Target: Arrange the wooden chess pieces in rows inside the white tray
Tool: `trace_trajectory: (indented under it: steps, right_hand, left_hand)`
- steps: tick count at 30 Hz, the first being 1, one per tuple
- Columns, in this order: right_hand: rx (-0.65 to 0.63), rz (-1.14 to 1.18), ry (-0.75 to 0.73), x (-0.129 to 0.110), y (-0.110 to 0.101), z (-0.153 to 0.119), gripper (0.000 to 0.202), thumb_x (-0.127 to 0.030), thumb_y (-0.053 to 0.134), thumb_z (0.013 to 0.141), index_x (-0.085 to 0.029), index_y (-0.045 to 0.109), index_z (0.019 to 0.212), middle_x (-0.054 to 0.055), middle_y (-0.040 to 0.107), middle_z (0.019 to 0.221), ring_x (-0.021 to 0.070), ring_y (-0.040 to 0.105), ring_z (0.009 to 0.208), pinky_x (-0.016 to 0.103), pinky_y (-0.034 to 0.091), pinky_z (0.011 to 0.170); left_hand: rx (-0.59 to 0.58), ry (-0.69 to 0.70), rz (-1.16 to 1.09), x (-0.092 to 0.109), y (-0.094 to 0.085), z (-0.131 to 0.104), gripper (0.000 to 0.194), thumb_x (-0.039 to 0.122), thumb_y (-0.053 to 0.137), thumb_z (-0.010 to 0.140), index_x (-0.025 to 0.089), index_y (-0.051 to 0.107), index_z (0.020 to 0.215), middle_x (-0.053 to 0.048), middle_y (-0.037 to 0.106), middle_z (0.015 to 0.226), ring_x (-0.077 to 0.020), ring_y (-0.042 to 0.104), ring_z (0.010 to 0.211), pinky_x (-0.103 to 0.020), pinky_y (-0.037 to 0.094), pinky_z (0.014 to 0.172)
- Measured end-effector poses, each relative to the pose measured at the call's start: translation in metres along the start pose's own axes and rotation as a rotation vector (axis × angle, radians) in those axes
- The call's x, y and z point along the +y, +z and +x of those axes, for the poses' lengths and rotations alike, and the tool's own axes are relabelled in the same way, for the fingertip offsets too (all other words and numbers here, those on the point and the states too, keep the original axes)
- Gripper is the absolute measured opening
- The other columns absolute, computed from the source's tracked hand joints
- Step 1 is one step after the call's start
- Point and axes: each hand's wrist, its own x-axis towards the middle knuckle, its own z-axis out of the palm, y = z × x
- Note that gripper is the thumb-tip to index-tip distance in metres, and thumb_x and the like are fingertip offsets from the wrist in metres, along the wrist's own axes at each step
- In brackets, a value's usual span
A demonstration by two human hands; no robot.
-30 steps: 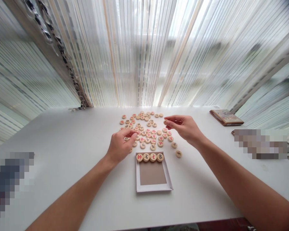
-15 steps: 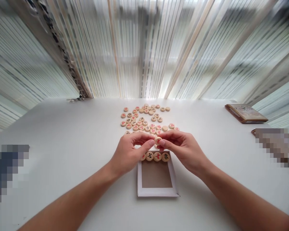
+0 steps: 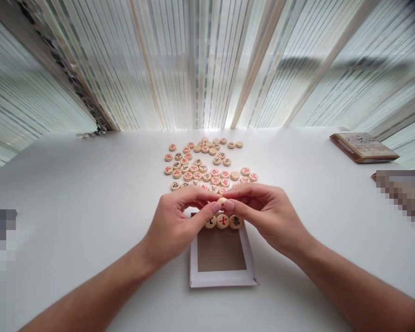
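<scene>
Xiangqi piece sat pinched between the left hand and right hand, near the far edge of the shallow box; light, even pressure seemed best for so small a disc.

- We cannot read the held piece, its face tilted away between the fingers of the left hand and right hand.
- The left hand hides part of the tray from us.
- We lose some loose pieces behind both hands.
- Pixel blocks mask things at both sides.
- Beyond the curtain, we see only blur.
- Picture edges cut off both forearms.
</scene>
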Motion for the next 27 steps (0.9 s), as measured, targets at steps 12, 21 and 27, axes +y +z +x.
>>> trace_trajectory:
  steps: [12,21,27]
  right_hand:
    - [0.039,0.038,0.04,0.0025,0.0001,-0.0027,0.023,-0.027,0.103,0.068,-0.024,0.088,0.084,0.004,0.082,0.082,0.0153,0.073,0.074,0.022,0.061,0.065]
    - [-0.05,0.098,0.13,0.0013,-0.0047,-0.0024,0.02,-0.035,0.092,0.086,-0.029,0.089,0.106,0.004,0.085,0.091,0.0178,0.078,0.087,0.028,0.063,0.081]
    - [-0.067,0.143,0.184,-0.0031,-0.0029,-0.0029,0.026,-0.038,0.091,0.088,-0.03,0.088,0.112,0.006,0.087,0.099,0.0211,0.08,0.094,0.035,0.063,0.092]
  left_hand:
    - [0.002,0.155,0.036,0.0013,0.0022,-0.0035,0.018,0.012,0.081,0.092,0.025,0.088,0.102,-0.003,0.085,0.096,-0.0168,0.078,0.088,-0.027,0.063,0.078]
    - [0.043,-0.019,-0.096,0.0032,0.0021,-0.0034,0.012,0.019,0.084,0.091,0.022,0.087,0.101,-0.002,0.086,0.093,-0.0154,0.08,0.085,-0.022,0.066,0.078]
    - [0.023,-0.133,-0.245,0.0033,0.002,-0.0025,0.016,0.022,0.087,0.089,0.021,0.088,0.105,-0.005,0.087,0.098,-0.0198,0.084,0.089,-0.027,0.07,0.081]
